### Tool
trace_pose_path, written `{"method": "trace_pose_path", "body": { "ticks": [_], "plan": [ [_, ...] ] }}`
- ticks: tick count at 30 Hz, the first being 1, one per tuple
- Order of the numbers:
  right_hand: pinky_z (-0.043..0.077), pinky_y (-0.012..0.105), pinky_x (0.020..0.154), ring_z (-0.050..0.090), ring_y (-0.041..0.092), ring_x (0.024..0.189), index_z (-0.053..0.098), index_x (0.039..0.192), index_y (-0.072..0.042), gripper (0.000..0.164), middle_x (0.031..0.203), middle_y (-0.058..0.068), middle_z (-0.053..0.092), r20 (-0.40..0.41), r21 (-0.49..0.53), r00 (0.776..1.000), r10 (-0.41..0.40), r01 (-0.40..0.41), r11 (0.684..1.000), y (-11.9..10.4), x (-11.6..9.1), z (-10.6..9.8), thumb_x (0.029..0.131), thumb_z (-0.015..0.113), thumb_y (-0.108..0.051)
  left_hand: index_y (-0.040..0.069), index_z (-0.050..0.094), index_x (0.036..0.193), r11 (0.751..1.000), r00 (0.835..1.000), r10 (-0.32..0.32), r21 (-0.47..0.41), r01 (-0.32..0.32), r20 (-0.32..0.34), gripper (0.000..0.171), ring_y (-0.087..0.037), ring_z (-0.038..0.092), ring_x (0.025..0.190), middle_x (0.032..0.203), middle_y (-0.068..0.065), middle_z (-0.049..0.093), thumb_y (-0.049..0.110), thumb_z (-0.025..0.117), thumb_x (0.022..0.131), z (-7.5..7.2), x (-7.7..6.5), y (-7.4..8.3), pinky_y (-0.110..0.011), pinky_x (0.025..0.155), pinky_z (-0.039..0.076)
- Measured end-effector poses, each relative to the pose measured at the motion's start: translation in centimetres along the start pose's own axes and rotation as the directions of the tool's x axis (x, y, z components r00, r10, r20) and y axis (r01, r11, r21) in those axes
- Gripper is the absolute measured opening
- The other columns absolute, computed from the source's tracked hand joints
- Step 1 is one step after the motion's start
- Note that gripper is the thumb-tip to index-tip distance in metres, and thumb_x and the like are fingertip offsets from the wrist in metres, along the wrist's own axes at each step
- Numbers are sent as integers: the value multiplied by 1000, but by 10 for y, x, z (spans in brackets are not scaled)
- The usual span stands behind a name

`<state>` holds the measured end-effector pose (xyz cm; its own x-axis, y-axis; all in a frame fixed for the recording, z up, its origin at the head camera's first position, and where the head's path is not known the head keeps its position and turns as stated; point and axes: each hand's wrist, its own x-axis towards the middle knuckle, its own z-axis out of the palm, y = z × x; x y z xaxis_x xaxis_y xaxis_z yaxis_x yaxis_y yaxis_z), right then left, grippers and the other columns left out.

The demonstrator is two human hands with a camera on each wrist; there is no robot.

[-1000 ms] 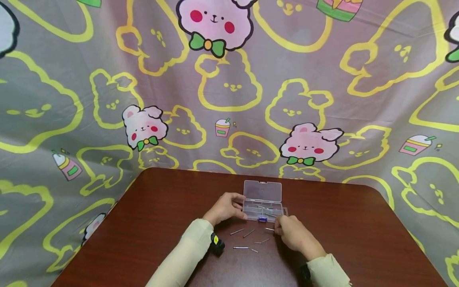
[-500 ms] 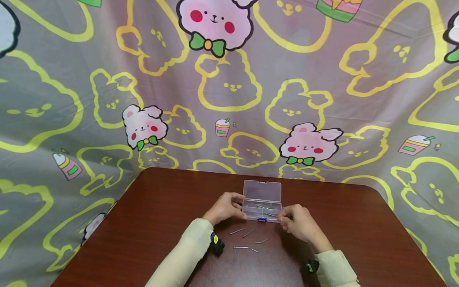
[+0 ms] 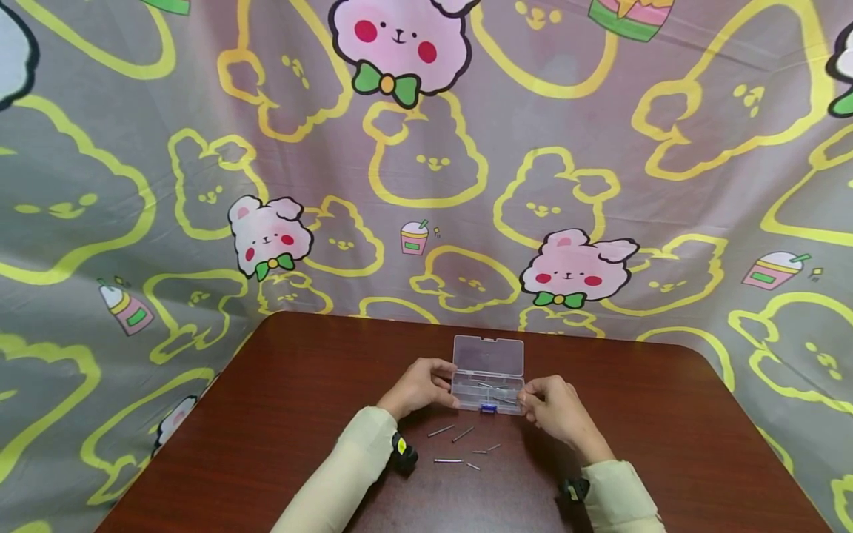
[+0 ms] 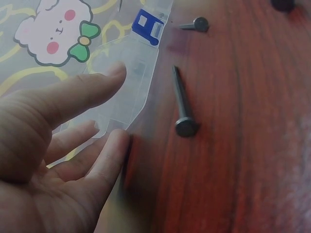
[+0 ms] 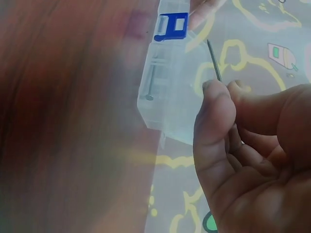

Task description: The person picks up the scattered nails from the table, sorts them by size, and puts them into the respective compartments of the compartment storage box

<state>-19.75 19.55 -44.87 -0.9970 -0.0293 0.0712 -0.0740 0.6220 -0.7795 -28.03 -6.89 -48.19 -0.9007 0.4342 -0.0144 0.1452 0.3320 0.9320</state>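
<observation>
A clear plastic compartment box [image 3: 469, 404] with a blue latch [image 3: 489, 409] stands on the table, its lid [image 3: 489, 356] raised at the back. My left hand [image 3: 420, 385] holds the box's left end, thumb toward the front corner and fingers around the end. Between thumb and index finger, my right hand [image 3: 554, 411] pinches a nail [image 5: 214, 60] over the box's right end, point outward. A nail inside the box [image 5: 151, 80] shows through the front wall, and more lie in the compartments. The pinched nail's head is hidden in the fingers.
Several loose nails lie on the table in front of the box, among them a larger nail [image 4: 183, 102] and one near the latch [image 4: 195, 24]. The dark red-brown table [image 3: 320, 363] meets a patterned cloth [image 3: 440, 281] behind and at the sides.
My right hand has picked a nail off the table in front of the box and moved up to the box's right end. The left hand and box stay in place.
</observation>
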Motion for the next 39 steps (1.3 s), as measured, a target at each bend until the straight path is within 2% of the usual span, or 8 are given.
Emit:
{"method": "trace_pose_path", "body": {
  "ticks": [4,8,12,28,39],
  "plan": [
    [45,28,52,53,14,56,70,79,-3,18,64,0,59,-21,-72,999,-36,34,997,2,7,2,96,65,1,2,67,127,1000,1000,-2,1,2,3,64,-25,64,96,117,-12,67,1,93,68,0,0,0,-33,75,56],
    [38,28,51,45,11,53,67,70,-6,26,60,-4,52,-23,-176,993,-116,110,978,3,14,5,95,65,-1,2,66,127,1000,1000,3,1,-3,4,65,-26,65,97,118,-13,66,2,93,68,0,0,-1,-33,75,56],
    [37,28,51,42,10,52,63,65,-8,31,57,-6,47,-16,-227,988,-151,144,963,2,18,9,95,65,-1,3,66,128,1000,1000,3,7,-3,7,66,-24,64,96,118,-12,67,4,94,68,0,0,-3,-32,75,56],
    [42,31,56,47,14,61,72,75,-9,19,65,-4,54,-1,-281,989,-150,144,949,-1,21,16,92,70,0,5,67,127,1000,1000,-10,7,10,5,65,-22,64,95,117,-8,66,6,94,68,1,-1,-4,-34,76,56],
    [44,32,57,50,16,63,77,91,-5,9,82,1,66,-27,-217,994,-102,94,972,-2,19,6,93,69,-2,4,66,128,1000,1000,-4,13,4,5,66,-22,64,95,118,-10,67,6,94,68,-1,0,-2,-33,75,55]
  ]
}}
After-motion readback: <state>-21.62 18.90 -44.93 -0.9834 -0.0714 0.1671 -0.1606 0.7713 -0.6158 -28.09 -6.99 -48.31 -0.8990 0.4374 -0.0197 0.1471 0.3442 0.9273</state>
